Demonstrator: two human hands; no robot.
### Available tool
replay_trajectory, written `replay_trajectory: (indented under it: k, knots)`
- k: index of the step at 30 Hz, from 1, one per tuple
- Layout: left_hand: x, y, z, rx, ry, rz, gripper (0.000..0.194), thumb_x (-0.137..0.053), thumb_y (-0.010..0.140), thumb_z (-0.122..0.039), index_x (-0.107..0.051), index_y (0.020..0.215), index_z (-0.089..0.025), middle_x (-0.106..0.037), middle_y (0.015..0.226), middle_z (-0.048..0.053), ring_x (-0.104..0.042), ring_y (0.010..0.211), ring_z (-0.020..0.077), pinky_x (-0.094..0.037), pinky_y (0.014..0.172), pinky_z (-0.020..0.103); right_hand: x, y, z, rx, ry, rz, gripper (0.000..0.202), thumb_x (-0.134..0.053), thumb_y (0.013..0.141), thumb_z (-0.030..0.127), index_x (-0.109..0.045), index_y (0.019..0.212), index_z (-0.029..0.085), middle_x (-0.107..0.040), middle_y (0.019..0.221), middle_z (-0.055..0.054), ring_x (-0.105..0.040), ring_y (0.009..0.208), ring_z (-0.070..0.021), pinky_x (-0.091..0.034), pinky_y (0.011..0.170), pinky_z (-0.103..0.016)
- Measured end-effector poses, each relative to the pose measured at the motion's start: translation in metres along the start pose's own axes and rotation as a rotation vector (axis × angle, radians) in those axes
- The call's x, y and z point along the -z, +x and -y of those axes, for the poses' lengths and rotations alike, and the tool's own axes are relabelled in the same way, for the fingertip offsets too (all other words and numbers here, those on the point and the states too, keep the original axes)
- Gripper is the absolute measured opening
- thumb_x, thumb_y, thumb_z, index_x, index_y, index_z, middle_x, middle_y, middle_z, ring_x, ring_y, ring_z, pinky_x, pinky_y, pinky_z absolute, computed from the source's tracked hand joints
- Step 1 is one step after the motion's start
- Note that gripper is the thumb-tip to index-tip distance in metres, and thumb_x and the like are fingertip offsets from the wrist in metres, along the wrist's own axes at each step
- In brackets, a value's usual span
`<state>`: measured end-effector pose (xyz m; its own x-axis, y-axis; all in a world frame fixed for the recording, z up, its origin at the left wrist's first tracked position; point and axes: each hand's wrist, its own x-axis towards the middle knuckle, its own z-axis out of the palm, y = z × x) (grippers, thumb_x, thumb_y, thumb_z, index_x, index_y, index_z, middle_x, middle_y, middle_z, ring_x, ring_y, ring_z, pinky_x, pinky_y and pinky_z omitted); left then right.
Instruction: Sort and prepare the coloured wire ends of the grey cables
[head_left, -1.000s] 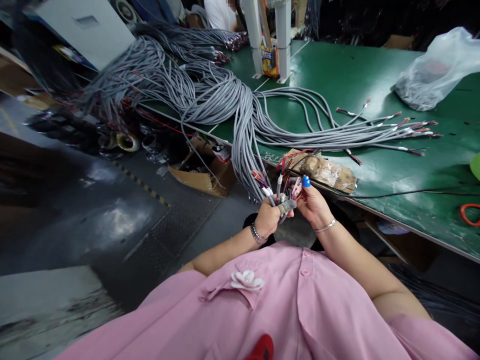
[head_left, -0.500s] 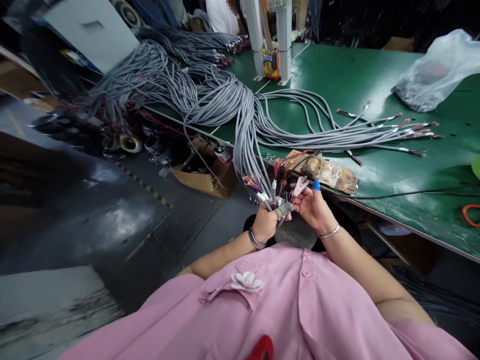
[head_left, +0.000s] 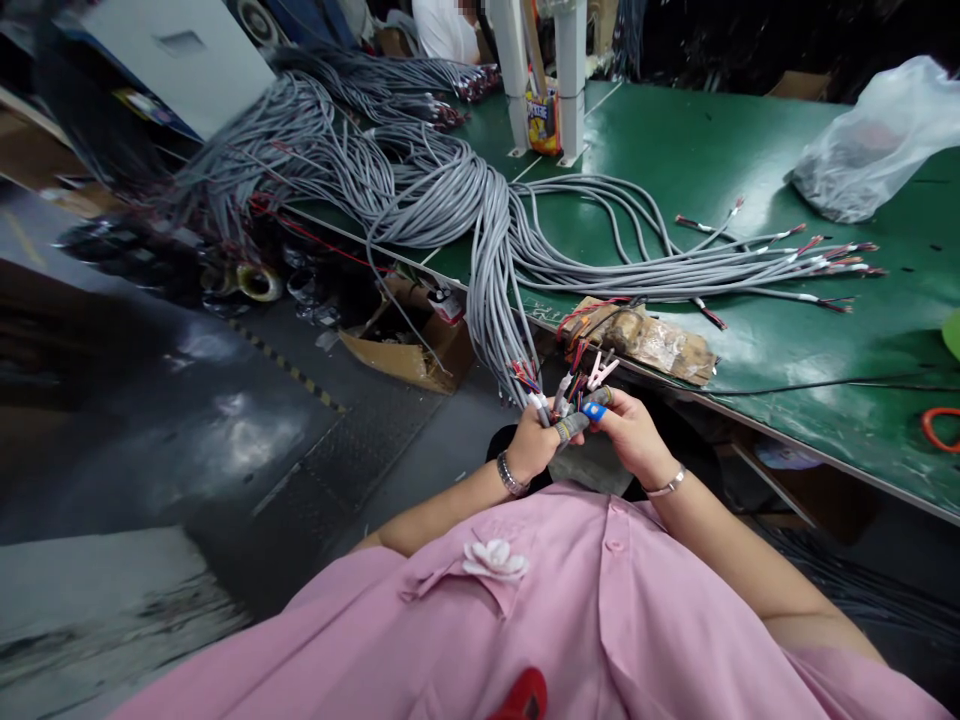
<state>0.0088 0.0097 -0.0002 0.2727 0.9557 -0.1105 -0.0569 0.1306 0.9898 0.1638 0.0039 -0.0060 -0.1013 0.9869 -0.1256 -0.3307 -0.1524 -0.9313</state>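
Grey cables hang over the bench edge, their stripped ends with coloured wires fanning out by my hands. My left hand is wrapped round several cable ends, a grey cover on its thumb. My right hand, with blue tape on the thumb, pinches at the wires just beside the left thumb; what exactly lies between its fingers is too small to tell. A pale pink clip stands just above the right fingers. Behind it, a taped wooden block lies at the bench edge.
More cables spread over the green bench. A plastic bag and orange-handled tool are at the right. White posts rise at the back, near a person in white. An open cardboard box sits below the bench.
My right hand has turned inward and its thumb has come down onto the wires, closing near the left thumb. The left hand still holds the cables, their coloured ends shifted slightly right.
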Motion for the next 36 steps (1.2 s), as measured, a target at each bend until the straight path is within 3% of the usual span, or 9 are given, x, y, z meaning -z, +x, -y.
replay_trajectory:
  k: [2, 11, 27, 30, 33, 36]
  knots:
    - [0.001, 0.000, -0.001, 0.020, -0.012, 0.007, 0.031, -0.076, 0.071, -0.041, -0.064, 0.062, -0.015, -0.062, 0.053, 0.001, -0.054, 0.049, 0.0099, -0.039, 0.049, 0.021, -0.001, 0.000, 0.000, 0.025, -0.037, -0.026, 0.016, -0.076, 0.074, 0.033, -0.067, 0.074, 0.019, -0.062, 0.068, 0.002, -0.050, 0.060, -0.0097, -0.040, 0.058, -0.024]
    - [-0.007, 0.001, 0.005, -0.039, -0.168, -0.187, 0.034, -0.074, 0.073, -0.042, -0.062, 0.057, -0.015, -0.059, 0.050, 0.000, -0.048, 0.042, 0.0076, -0.031, 0.041, 0.021, -0.015, -0.004, 0.000, -0.039, 0.113, -0.138, 0.021, -0.079, 0.070, 0.034, -0.064, 0.072, 0.019, -0.054, 0.059, 0.005, -0.042, 0.053, -0.0081, -0.036, 0.053, -0.023]
    - [-0.009, 0.004, 0.000, -0.033, -0.220, -0.227, 0.030, -0.074, 0.072, -0.038, -0.062, 0.058, -0.015, -0.060, 0.052, 0.001, -0.055, 0.048, 0.0098, -0.041, 0.048, 0.022, -0.005, -0.006, -0.004, -0.030, 0.117, -0.064, 0.019, -0.078, 0.072, 0.034, -0.069, 0.080, 0.020, -0.058, 0.067, 0.003, -0.047, 0.058, -0.0084, -0.042, 0.057, -0.023]
    - [-0.008, 0.004, -0.001, -0.011, -0.266, -0.237, 0.026, -0.076, 0.069, -0.037, -0.064, 0.061, -0.015, -0.061, 0.054, 0.000, -0.055, 0.048, 0.0102, -0.041, 0.048, 0.022, 0.009, -0.003, -0.009, -0.137, 0.238, -0.008, 0.027, -0.077, 0.073, 0.042, -0.070, 0.086, 0.020, -0.062, 0.073, 0.001, -0.053, 0.061, -0.0099, -0.048, 0.062, -0.025]
    - [-0.008, 0.004, -0.004, -0.002, -0.311, -0.224, 0.023, -0.078, 0.066, -0.035, -0.066, 0.065, -0.015, -0.062, 0.054, 0.000, -0.055, 0.048, 0.0099, -0.041, 0.047, 0.022, 0.022, 0.009, -0.009, -0.234, 0.389, -0.046, 0.042, -0.068, 0.075, 0.061, -0.069, 0.086, 0.020, -0.066, 0.080, -0.002, -0.057, 0.063, -0.0114, -0.051, 0.060, -0.025]
    - [-0.010, 0.005, -0.007, -0.001, -0.313, -0.182, 0.023, -0.078, 0.067, -0.034, -0.066, 0.064, -0.015, -0.061, 0.053, 0.000, -0.054, 0.047, 0.0094, -0.040, 0.047, 0.021, 0.023, 0.024, -0.004, -0.258, 0.434, -0.045, 0.054, -0.060, 0.074, 0.072, -0.068, 0.087, 0.020, -0.068, 0.081, -0.003, -0.057, 0.062, -0.0116, -0.050, 0.057, -0.024]
